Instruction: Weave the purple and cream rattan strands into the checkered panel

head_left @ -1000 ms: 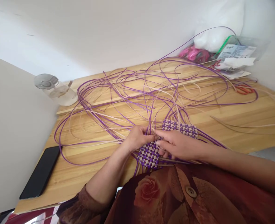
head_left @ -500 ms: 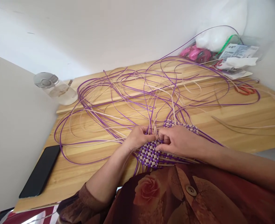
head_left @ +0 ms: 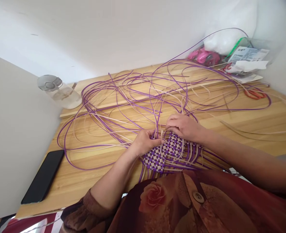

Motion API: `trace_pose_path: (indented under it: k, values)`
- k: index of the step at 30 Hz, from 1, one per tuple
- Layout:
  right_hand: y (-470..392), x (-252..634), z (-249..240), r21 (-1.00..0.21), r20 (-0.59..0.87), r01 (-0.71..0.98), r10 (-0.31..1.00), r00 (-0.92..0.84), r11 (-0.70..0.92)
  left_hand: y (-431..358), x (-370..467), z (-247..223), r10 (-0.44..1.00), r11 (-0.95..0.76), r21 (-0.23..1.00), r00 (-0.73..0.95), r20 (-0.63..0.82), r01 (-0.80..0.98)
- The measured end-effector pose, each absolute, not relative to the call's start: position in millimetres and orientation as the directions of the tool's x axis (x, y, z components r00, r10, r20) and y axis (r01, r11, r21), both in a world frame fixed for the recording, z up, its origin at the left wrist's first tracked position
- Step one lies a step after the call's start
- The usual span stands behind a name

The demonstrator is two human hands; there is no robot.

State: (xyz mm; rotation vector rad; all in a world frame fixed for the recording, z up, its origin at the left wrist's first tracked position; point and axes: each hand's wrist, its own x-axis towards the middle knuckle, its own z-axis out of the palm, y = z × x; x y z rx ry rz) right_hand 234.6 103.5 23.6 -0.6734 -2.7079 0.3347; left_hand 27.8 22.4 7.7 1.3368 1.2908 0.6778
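Observation:
A woven piece (head_left: 154, 160) of purple and beige strands in a checked pattern lies at the table's front edge, close to the body. My left hand (head_left: 146, 142) grips its upper left edge, thumb pressed on the weave and fingers behind. At the piece's upper right, my right hand (head_left: 184, 127) is closed with fingertips together around a beige strand, as far as I can see. A loose beige loop (head_left: 183, 149) hangs over the woven surface between the hands. Long purple strands (head_left: 91, 110) fan out from the weave across the table.
A wooden table (head_left: 84, 181) stands against the wall. A lidded clear bottle (head_left: 60, 92) is at the back left, a black phone (head_left: 43, 176) at the left edge. Orange-handled scissors (head_left: 255, 94) lie at the right, with plastic packages (head_left: 249, 55) and a white bag (head_left: 220, 40) behind.
My right hand has moved up and away from the left hand, uncovering more of the weave. A beige loop now shows over it. My left hand keeps its hold.

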Motion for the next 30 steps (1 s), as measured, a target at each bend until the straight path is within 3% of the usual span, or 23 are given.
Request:
trace_pose_path:
  k: [4,7,9,11,14,16,21,24,26,30]
  values:
    - [84.1,234.8,50.9,-0.161,0.2,0.255,0.284,-0.938,0.954,25.5,26.5,1.2,0.934,0.222,0.915,0.198,-0.299,0.337]
    - [75.0,219.5,62.4,-0.249,0.109,0.102,0.132,-0.985,0.963,26.0,28.1,-0.6,0.952,0.128,0.924,0.217,-0.217,0.359]
    - [78.4,209.0,59.9,-0.352,0.099,0.175,0.223,-0.97,0.919,25.1,29.2,0.1,0.95,0.106,0.942,0.248,-0.191,0.32]
    - [86.3,204.1,52.9,-0.447,0.121,0.329,0.421,-0.899,0.832,23.9,29.9,1.1,0.935,0.162,0.958,0.272,-0.225,0.235]
    - [93.6,209.0,44.1,-0.501,0.115,0.48,0.605,-0.788,0.721,22.7,30.2,-0.1,0.91,0.283,0.955,0.289,-0.297,0.089]
    - [90.0,216.4,43.5,-0.456,0.097,0.529,0.63,-0.77,0.716,22.7,30.1,-3.0,0.899,0.344,0.939,0.283,-0.334,0.014]
    - [64.2,226.2,54.6,-0.143,0.179,0.604,0.621,-0.763,0.784,24.4,29.4,-7.8,0.873,0.432,0.898,0.29,-0.392,-0.086]
    - [54.8,225.2,57.8,-0.087,0.184,0.611,0.616,-0.766,0.787,25.1,29.7,-6.5,0.877,0.43,0.897,0.287,-0.387,-0.105]
    - [52.8,225.1,56.4,-0.167,0.115,0.632,0.651,-0.75,0.757,25.1,30.4,-5.3,0.877,0.439,0.891,0.27,-0.398,-0.115]
    - [52.4,227.2,50.7,-0.479,-0.096,0.624,0.669,-0.737,0.618,24.0,33.1,-4.8,0.882,0.432,0.89,0.271,-0.385,-0.143]
